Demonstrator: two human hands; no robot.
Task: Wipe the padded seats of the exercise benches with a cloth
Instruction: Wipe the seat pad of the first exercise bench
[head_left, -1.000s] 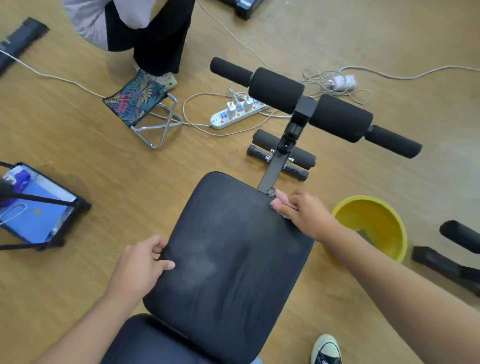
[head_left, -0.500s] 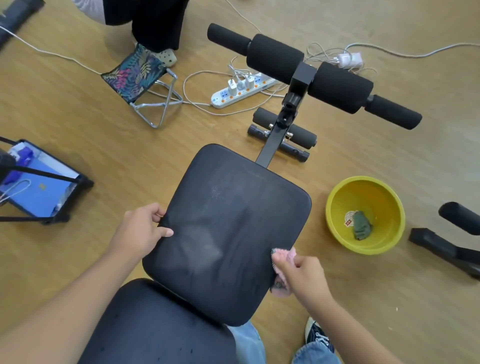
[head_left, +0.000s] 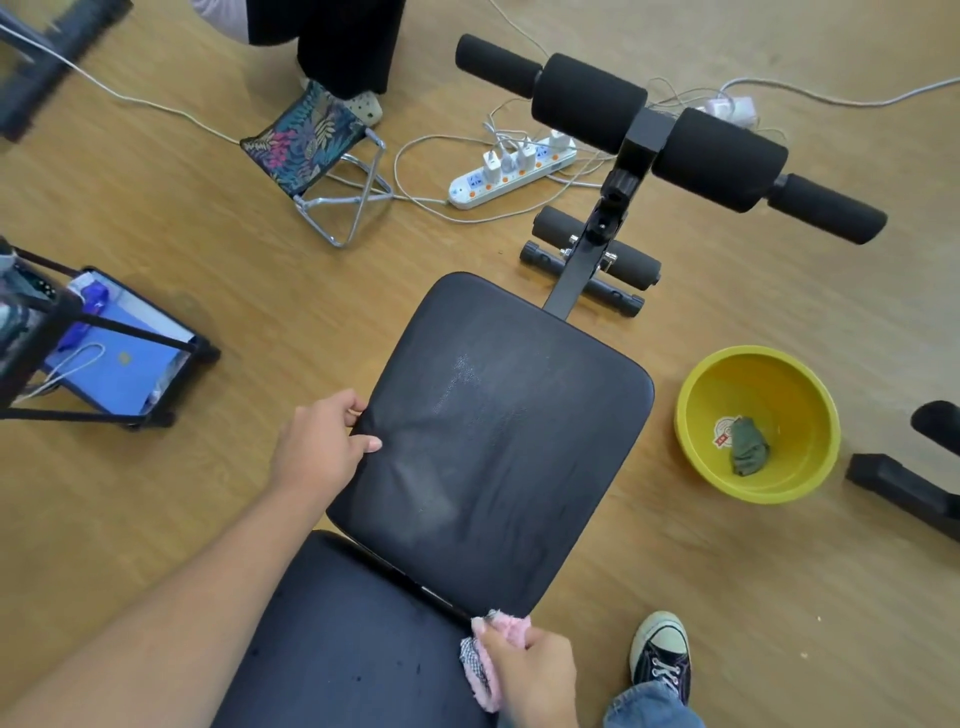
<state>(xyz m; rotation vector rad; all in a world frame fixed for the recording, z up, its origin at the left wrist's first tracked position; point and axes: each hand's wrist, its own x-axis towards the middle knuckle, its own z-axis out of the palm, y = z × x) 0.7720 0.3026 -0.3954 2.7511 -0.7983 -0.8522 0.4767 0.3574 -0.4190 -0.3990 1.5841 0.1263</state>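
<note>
Two hands work at the black seat pad (head_left: 498, 441), which sits on a bench over the wooden floor. At the pad's left edge the left hand (head_left: 319, 449) grips the rim, thumb on top. At its near right corner the right hand (head_left: 535, 670) is clenched around a pink cloth (head_left: 491, 660), pressing it against the lower pad (head_left: 353, 639). Right of the seat pad stands a yellow bowl (head_left: 696, 410) with a dark rag (head_left: 748, 447) inside.

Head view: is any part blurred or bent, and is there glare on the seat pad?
Head view: the dark bar at top left is motion-blurred; wide-angle distortion bends the floor edges; the seat pad shows pale sheen patches, no hard glare; centre stays sharp.
</note>
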